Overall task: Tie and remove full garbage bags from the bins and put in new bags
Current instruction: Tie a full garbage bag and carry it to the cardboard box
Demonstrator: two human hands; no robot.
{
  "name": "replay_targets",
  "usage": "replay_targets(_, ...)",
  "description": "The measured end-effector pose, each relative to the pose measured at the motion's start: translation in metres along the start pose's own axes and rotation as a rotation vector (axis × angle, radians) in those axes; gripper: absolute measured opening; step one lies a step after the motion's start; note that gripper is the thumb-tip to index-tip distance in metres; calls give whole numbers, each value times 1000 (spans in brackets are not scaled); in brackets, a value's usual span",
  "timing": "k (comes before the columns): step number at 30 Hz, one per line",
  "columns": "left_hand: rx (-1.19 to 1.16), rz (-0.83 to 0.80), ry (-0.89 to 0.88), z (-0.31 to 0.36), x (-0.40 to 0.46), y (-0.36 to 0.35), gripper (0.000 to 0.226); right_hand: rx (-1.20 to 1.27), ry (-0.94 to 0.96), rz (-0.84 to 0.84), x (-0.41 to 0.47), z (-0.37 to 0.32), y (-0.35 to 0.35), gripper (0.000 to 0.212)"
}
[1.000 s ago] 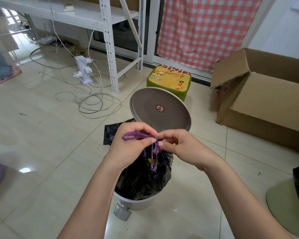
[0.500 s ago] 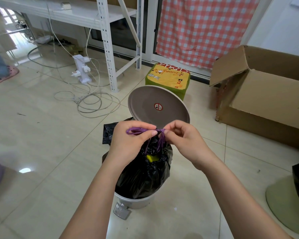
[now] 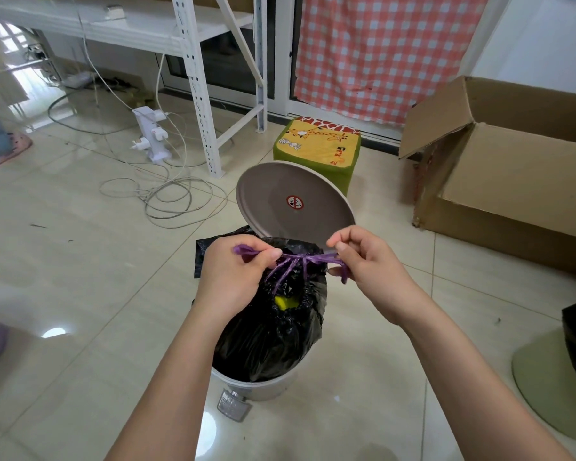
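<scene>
Left hand (image 3: 234, 278): my fingers pinch one purple drawstring (image 3: 300, 261) end.
Right hand (image 3: 368, 264): pinches the other end.
Bag (image 3: 273, 334): black, in open bin (image 3: 263, 387).

Glossy cream floor tiles (image 3: 80, 294) fill the room, catching a bright spot of light at 8 o'clock. A white perforated metal shelving rack (image 3: 193, 78) stands at 11 o'clock — tangled white cables (image 3: 167, 194) and a white power strip tower (image 3: 152, 134) lie beneath it. A red-and-white checked curtain (image 3: 379, 51) hangs at 1 o'clock, above a green-and-yellow giraffe-print cube stool (image 3: 318, 144). An open brown cardboard box (image 3: 512, 168) sits at 3 o'clock.
</scene>
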State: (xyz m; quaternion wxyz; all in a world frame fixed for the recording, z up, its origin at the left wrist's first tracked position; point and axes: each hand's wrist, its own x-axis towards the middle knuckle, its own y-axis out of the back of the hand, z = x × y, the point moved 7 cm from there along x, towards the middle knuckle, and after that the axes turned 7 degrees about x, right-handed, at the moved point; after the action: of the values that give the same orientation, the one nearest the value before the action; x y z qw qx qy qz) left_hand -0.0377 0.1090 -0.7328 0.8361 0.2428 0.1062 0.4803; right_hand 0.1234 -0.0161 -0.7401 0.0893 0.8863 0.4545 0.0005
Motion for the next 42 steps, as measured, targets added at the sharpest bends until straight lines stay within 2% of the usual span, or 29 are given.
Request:
replay_targets(6,289,101,98,-18,2,7,21,-133,-109,-30,-1,26,17,32)
replay_targets(8,303,135,107,-18,1,6,23,-178,-162,-72,-1,34,15,33)
replay_targets(12,36,95,81,-16,5,1,27,-62,-217,-189,-4,33,8,37)
replay_targets(15,-247,-8,46,-7,3,-6,26,16,-173,-300,-11,20,0,33)
replay_targets(19,-538,-156,28,5,-2,-15,23,61,-87,-338,-14,6,-11,27)
replay_targets(25,-731,-282,61,14,-6,-22,28,440,-59,-360,-11,0,-34,38)
replay_targets(29,-665,-300,69,12,-5,-23,29,663,-60,-289,-11,-3,-38,37)
replay_targets(33,-509,-328,52,10,-5,-20,32,651,-109,-173,-4,9,-35,38)
replay_targets(39,-369,-211,180,-15,2,-1,28,649,-290,12,3,47,-16,35)
replay_targets(42,-332,-165,171,-16,3,0,32,667,-290,55,3,51,-18,36)
